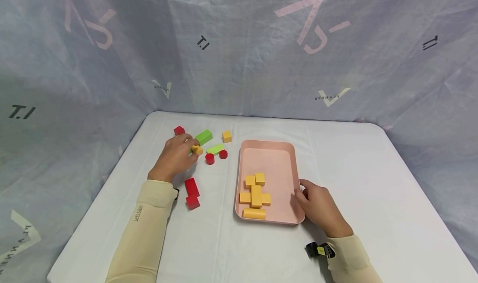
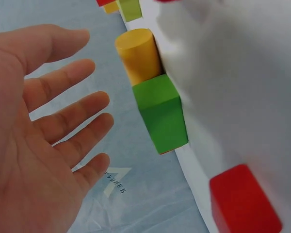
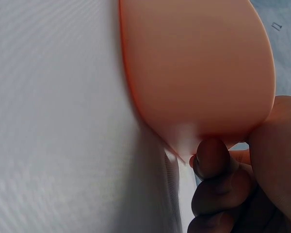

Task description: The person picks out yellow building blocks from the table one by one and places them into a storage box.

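Note:
My left hand (image 1: 178, 156) reaches over the blocks at the table's left, fingers spread and relaxed. Close to its fingertips is a yellow cylinder (image 2: 140, 58), which touches a green block (image 2: 162, 116) in the left wrist view; in the head view the hand partly covers this pair. A red block (image 2: 245, 201) lies farther along the cloth. On the other side, my right hand (image 1: 317, 202) grips the right wall of a pink tray (image 1: 276, 158), thumb over the rim and fingers curled outside, beneath the rim (image 3: 199, 73).
Several yellow blocks (image 1: 256, 196) and a lying yellow cylinder (image 1: 254, 213) are in the tray's near left part. Between tray and left hand are a yellow cube (image 1: 226, 136), a light green block (image 1: 215, 149) and a red cylinder (image 1: 210, 159). Nearer lies a red block (image 1: 192, 187).

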